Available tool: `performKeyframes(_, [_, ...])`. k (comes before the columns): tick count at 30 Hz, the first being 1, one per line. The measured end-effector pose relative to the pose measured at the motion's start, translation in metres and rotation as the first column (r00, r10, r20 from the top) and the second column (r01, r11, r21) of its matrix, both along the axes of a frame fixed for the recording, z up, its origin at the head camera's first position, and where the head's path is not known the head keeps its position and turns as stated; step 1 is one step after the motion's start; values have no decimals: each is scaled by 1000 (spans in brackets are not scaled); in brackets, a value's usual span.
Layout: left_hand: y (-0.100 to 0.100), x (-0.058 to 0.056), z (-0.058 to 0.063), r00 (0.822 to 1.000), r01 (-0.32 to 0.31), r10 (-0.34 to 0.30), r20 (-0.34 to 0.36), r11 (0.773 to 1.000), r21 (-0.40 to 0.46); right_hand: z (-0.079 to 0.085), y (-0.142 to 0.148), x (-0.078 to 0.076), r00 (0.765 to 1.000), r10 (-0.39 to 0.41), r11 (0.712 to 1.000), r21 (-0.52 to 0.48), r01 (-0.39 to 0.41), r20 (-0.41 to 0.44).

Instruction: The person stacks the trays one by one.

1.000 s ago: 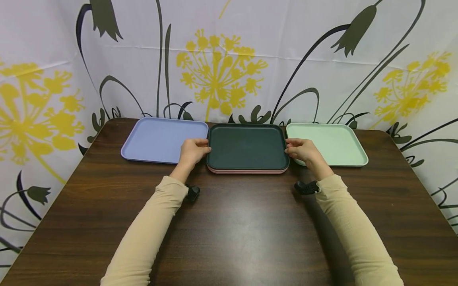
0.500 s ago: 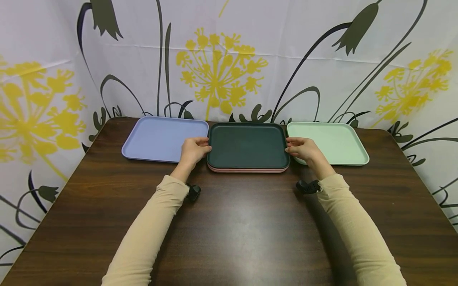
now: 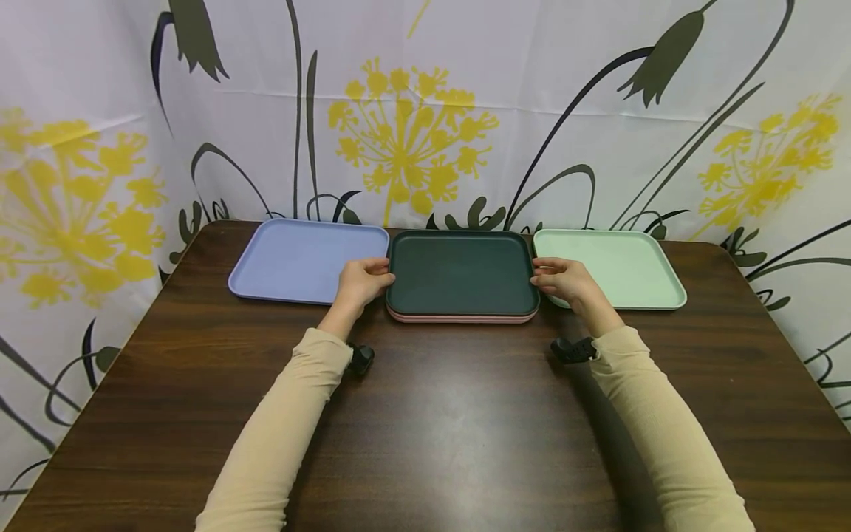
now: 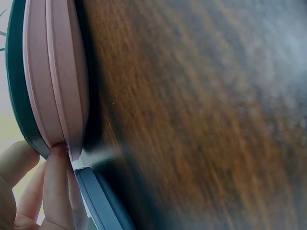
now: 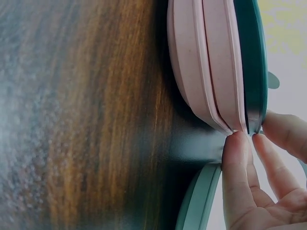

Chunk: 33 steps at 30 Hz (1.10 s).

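A stack of trays stands at the table's far side in the head view: a dark green tray (image 3: 463, 273) on top of two pink trays (image 4: 57, 81). My left hand (image 3: 360, 284) holds the stack's left short end, fingertips at the rims of the green and pink trays. At the right short end my right hand (image 3: 565, 282) holds it likewise, one fingertip (image 5: 235, 143) against the pink rims and another near the green one. The blue tray (image 3: 299, 258) lies partly behind my left hand, the mint green tray (image 3: 618, 270) partly behind my right.
The dark wooden table (image 3: 452, 428) stretches toward me. A white curtain (image 3: 565, 44) with yellow and grey flowers hangs right behind the trays. The blue and mint trays flank the stack closely. A black wrist strap (image 3: 572, 349) is on my right wrist.
Both hands keep their places at the ends of the stack, and the trays have not moved. Only the head view shifts slightly.
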<state>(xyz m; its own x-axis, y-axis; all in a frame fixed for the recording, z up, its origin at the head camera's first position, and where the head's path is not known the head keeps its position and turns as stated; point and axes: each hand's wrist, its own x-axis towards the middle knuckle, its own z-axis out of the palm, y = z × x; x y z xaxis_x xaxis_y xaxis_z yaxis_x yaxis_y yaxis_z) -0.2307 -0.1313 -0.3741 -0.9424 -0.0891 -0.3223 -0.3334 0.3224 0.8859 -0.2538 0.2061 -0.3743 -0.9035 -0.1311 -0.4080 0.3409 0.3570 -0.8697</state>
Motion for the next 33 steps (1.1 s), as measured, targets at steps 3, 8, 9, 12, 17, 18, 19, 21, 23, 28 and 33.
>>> performKeyframes(3, [0,-1,2,1000,-2,2,20,1000,24,1,1,0,1000,-4,1000,-6,4,5])
performKeyframes(8, [-1,-1,2,1000,-3,2,25,999,45,2,0,-1,1000,-5,1000,-2,5,9])
performKeyframes(9, [-1,-1,2,1000,-2,1,25,999,44,2,0,-1,1000,-6,1000,-3,6,10])
performKeyframes(12, [-1,-2,2,1000,-2,1,23,999,34,2,0,-1,1000,-11,1000,-12,11,13])
performKeyframes(17, [-1,-3,3,1000,2,-2,4,1000,-18,3,-1,-1,1000,-17,1000,-17,17,13])
performKeyframes(18, [-1,-4,3,1000,4,-4,1,999,-32,3,-2,-1,1000,-18,1000,-17,19,16])
performKeyframes(19, [0,-4,3,1000,3,-3,-4,999,-43,3,-2,-1,1000,-19,1000,-17,19,16])
performKeyframes(21, [0,-3,3,1000,5,-6,-18,997,-71,3,-2,-1,1000,-20,1000,-18,20,16])
performKeyframes(23, [0,-2,3,1000,0,-3,-31,996,-88,3,-2,-1,1000,-20,1000,-13,20,15])
performKeyframes(28, [2,-1,4,998,-10,4,-57,994,-110,4,-3,-1,999,-23,1000,3,23,28])
performKeyframes(33, [3,0,3,998,-13,6,-61,994,-109,3,-3,-2,998,-34,999,-5,35,53])
